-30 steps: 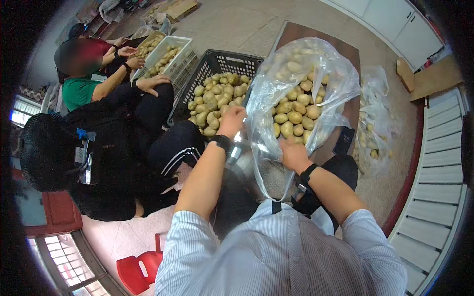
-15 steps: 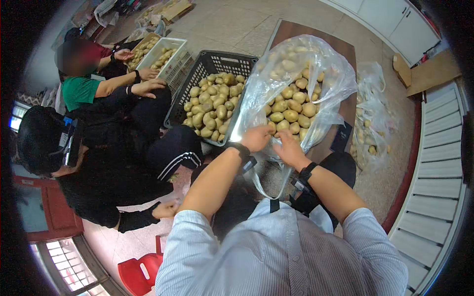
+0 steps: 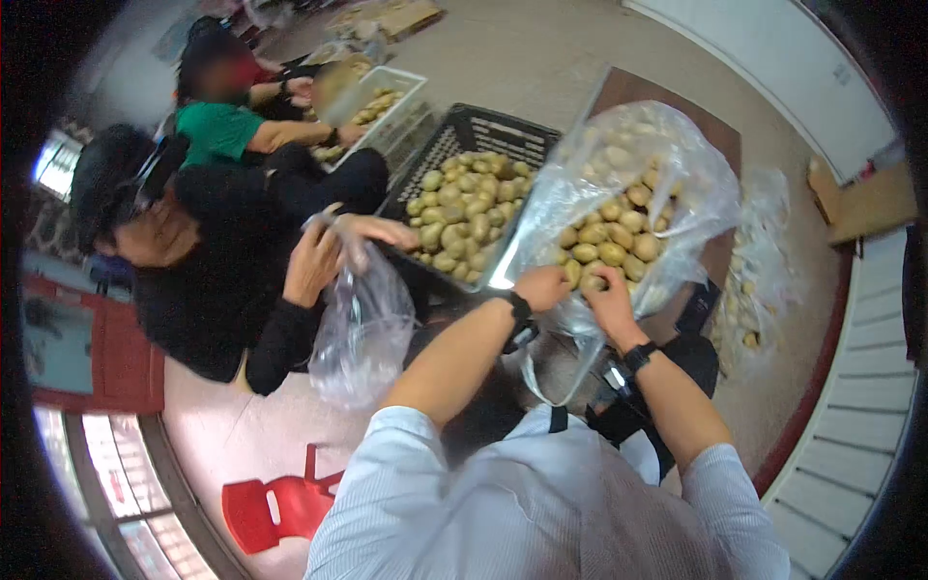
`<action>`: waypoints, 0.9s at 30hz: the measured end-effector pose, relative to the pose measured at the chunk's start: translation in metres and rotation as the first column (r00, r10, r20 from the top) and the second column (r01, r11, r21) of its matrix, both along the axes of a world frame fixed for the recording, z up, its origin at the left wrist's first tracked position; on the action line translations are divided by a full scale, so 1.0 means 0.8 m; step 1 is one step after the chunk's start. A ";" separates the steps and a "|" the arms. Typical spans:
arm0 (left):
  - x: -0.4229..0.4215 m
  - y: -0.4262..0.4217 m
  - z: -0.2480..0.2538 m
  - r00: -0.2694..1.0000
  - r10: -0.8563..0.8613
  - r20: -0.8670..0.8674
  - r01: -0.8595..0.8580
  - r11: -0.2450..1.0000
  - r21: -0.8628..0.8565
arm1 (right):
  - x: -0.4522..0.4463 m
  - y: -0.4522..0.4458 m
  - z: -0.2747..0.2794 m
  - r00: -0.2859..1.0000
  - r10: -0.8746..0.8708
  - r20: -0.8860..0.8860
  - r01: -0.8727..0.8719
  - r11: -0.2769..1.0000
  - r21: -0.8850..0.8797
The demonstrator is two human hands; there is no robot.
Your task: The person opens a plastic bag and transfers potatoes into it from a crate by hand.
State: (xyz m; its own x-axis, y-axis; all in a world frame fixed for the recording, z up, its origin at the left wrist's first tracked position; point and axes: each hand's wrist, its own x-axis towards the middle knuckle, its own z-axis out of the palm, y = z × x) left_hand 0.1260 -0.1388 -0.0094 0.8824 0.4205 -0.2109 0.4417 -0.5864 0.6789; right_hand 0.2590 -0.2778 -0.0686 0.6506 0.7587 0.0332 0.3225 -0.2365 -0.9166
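A large clear plastic bag (image 3: 720, 201) lies open on the brown board, filled with greenish-brown oval fruit that look like kiwifruit (image 3: 611, 253). At its near opening, my left hand (image 3: 542, 287) has its fingers curled in beside the nearest fruit; what they grip is hidden. Just to its right, my right hand (image 3: 613, 304) is closed around one kiwifruit (image 3: 594, 282), thumb and fingers bent over it. A handle loop of the bag hangs below my hands, towards my lap.
A black crate (image 3: 503, 118) of kiwifruit stands left of the bag, with a white crate (image 3: 411, 85) beyond. On the left, a person in black (image 3: 227, 261) holds a clear bag (image 3: 362, 333). Another filled bag (image 3: 764, 251) lies right; a red stool (image 3: 280, 512) stands lower left.
My right hand has taken hold of a kiwifruit at the bag's near edge. The person on the left has raised their hands and now holds a clear bag. My view has shifted.
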 end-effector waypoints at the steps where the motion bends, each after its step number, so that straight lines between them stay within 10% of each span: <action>1: 0.002 0.001 0.010 0.999 0.042 -0.003 -0.042 0.993 -0.106 | -0.005 0.001 0.021 0.991 0.012 -0.133 -0.015 1.000 -0.021; 7: -0.005 -0.005 0.081 0.939 0.339 -0.055 -0.263 0.605 -0.752 | -0.027 0.010 0.115 0.932 0.184 -0.312 -0.181 0.983 0.037; 12: 0.001 0.012 0.058 0.950 0.309 -0.056 -0.210 0.492 -0.845 | -0.031 0.021 0.127 0.919 0.246 -0.309 -0.200 0.965 0.173; 17: -0.001 0.026 0.064 0.859 0.512 -0.009 -0.180 0.285 -0.941 | -0.011 0.003 0.128 0.939 0.163 0.302 -0.162 0.986 -0.027; 27: -0.025 0.093 0.034 0.609 0.793 -0.033 -0.202 0.115 -0.973 | 0.000 -0.028 0.062 0.691 0.448 0.567 -0.047 0.811 -0.583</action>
